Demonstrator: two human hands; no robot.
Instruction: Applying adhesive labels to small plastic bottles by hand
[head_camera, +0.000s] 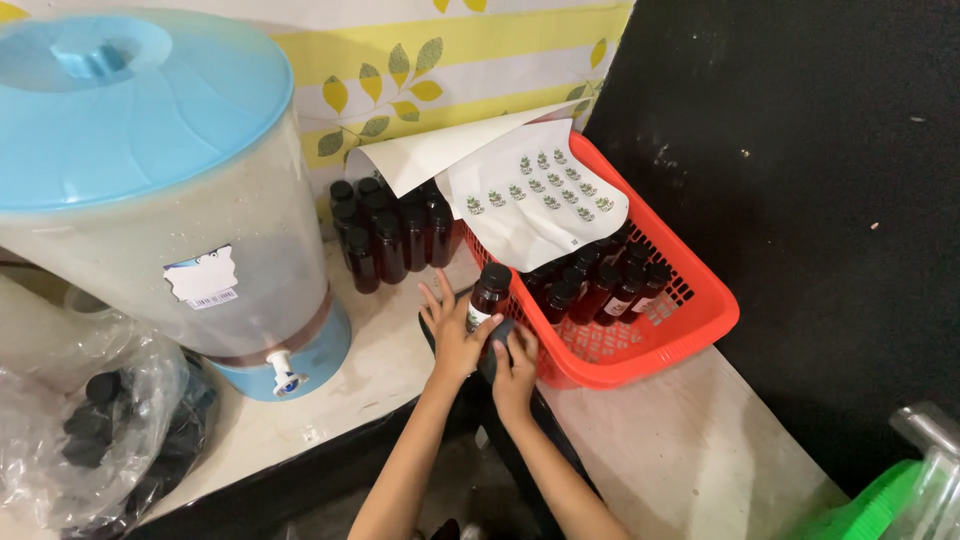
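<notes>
My left hand (452, 335) wraps the side of a small dark bottle (487, 296), thumb and fingertips pressed on its label while the other fingers (432, 296) fan out loose and spread behind it. My right hand (514, 365) sits just below, fingers curled together against the bottle's lower end; I cannot tell how tightly they close there, since the bottle's base is hidden by my knuckles. The bottle stands nearly upright, tilted a little, at the near edge of the counter (640, 440), touching the front corner of the red basket (690, 330).

The biggest thing beside me is the clear dispenser tank (180, 250) with a pale blue lid (130, 100) and a small white tap (283, 372) at its blue base; a dark brown liquid shows low inside it. The red basket holds a row of capped dark bottles (600, 290) standing close together, with a curled sheet of round stickers (540, 195) lying over its far end. More dark bottles (390, 230) stand in a tight cluster against the wall between tank and basket. A clear plastic bag (90, 430) at my left holds black caps.

The bottle I hold is dark brown, with a black screw cap (495, 275) and a white label with green print.
</notes>
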